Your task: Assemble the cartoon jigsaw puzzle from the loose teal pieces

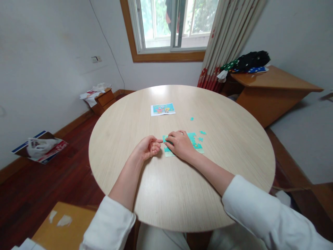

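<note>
A small teal jigsaw puzzle (pixel 196 145) lies near the middle of the round wooden table (pixel 182 194). My right hand (pixel 180 144) rests curled on the puzzle's left part, fingertips pressing a piece at its left edge. My left hand (pixel 147 147) is loosely curled beside it, forefinger stretched toward the same spot; whether it holds a piece is hidden. Loose teal pieces (pixel 202 132) lie just right of the puzzle, and one piece (pixel 191 118) lies farther back.
A printed reference picture (pixel 163 109) lies at the far side of the table. A wooden desk (pixel 270 86) with clothes stands at the right, a small cabinet (pixel 104 99) by the left wall, a plastic bag (pixel 39 146) on the floor, a cardboard box (pixel 62 222) at lower left.
</note>
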